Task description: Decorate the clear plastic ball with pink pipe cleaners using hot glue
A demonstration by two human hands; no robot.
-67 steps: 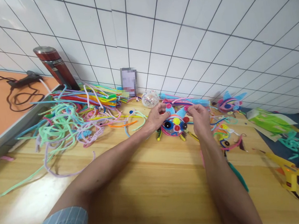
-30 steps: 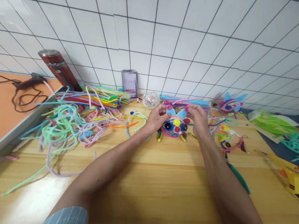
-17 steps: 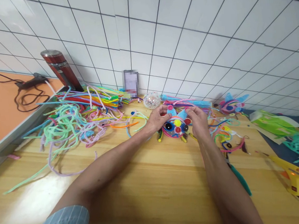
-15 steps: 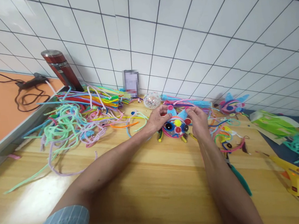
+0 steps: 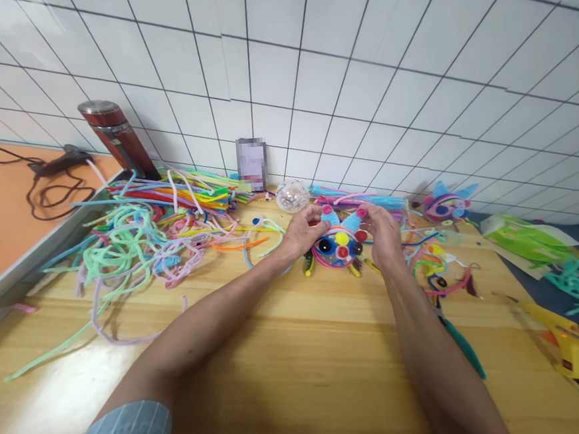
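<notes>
A pipe-cleaner animal face (image 5: pixel 340 240) sits at the far middle of the wooden table. It has two blue ears with pink tips, black round eyes, and yellow and red round pieces on the front. My left hand (image 5: pixel 303 232) pinches it at the left ear, thumb in front. At the right ear, the fingers of my right hand (image 5: pixel 385 236) are closed on its outer side, their tips partly hidden. Dark pieces with yellow ends (image 5: pixel 309 263) stick out below the face.
Loose pipe cleaners (image 5: pixel 122 250) spread over the left side, near a red-brown flask (image 5: pixel 119 140). A clear ball (image 5: pixel 292 195) and a phone (image 5: pixel 252 164) are by the tiled wall. Rightward lie a similar face (image 5: pixel 442 206), green-handled pliers (image 5: pixel 463 347) and a yellow glue gun (image 5: pixel 570 342).
My right fingers have shifted slightly off the right ear's pink tip, which now shows more fully. The left hand keeps its hold. The whole view has moved slightly.
</notes>
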